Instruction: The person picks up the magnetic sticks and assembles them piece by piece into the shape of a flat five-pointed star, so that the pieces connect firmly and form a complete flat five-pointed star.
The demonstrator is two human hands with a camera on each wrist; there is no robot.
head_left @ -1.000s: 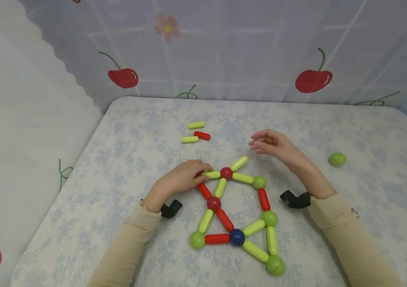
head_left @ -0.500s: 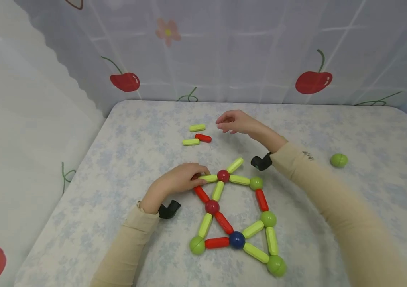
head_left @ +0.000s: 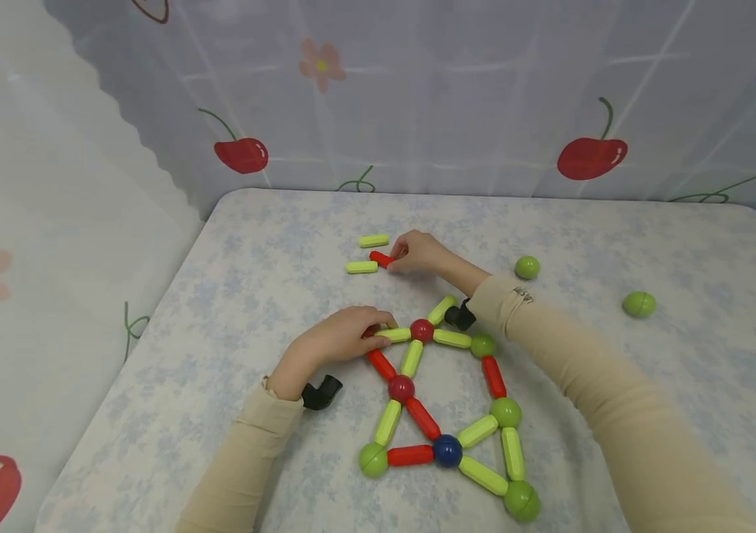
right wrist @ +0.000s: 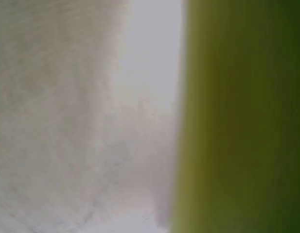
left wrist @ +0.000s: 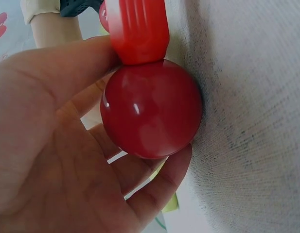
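My left hand (head_left: 344, 337) curls its fingers round a dark red ball (left wrist: 152, 109) at the left corner of a flat frame of magnetic sticks and balls. A red stick (left wrist: 142, 29) joins that ball, against my thumb in the left wrist view. At the back, my right hand (head_left: 420, 252) pinches the right end of a loose red stick (head_left: 380, 259) between thumb and fingers. Two yellow-green sticks, one behind (head_left: 374, 240) and one in front (head_left: 361, 267), lie beside it. A blurred yellow-green shape (right wrist: 237, 116) fills half the right wrist view.
Towards me the frame spreads out with a blue ball (head_left: 447, 450) and a green ball (head_left: 522, 500). One yellow-green stick (head_left: 442, 309) points outward near the right wrist's black camera mount (head_left: 460, 316). Loose green balls (head_left: 527, 267) (head_left: 639, 303) lie at right.
My right hand has moved left across the back of the table and down onto the loose red stick. My left hand stays at the frame's left corner.
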